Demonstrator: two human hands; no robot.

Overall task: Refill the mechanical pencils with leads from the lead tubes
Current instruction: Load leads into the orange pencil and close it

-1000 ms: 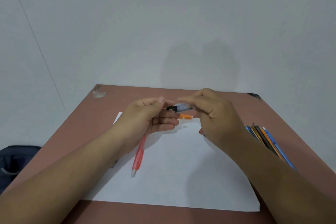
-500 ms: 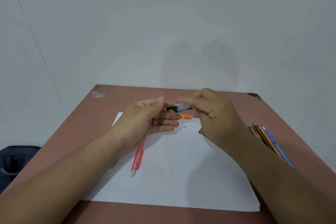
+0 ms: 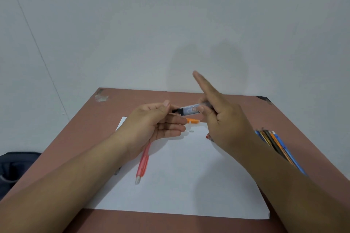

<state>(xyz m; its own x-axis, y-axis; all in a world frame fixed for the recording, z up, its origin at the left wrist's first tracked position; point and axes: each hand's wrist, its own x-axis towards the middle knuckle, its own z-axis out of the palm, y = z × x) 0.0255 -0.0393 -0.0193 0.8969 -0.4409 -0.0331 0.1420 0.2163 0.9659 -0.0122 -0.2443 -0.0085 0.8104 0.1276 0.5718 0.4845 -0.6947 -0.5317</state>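
Observation:
A clear lead tube (image 3: 190, 110) with a black tip is held level above the white paper (image 3: 189, 181). My right hand (image 3: 221, 119) grips its right end between thumb and curled fingers, with the index finger raised straight up. My left hand (image 3: 153, 123) pinches the tube's black tip between thumb and forefinger. A red mechanical pencil (image 3: 143, 162) is held in my left palm, its white tip pointing down toward me over the paper. An orange piece (image 3: 192, 120) and a small white bit (image 3: 191, 131) lie on the paper behind the hands.
Several mechanical pencils (image 3: 276, 145) in blue, orange and dark colours lie on the brown table (image 3: 106, 119) at the right, partly behind my right forearm. A red object (image 3: 208, 136) peeks out under my right hand. A dark bag (image 3: 13, 168) sits on the floor at the left.
My right index finger has lifted from the tube and now points straight up. The tube and my left hand stay in about the same place.

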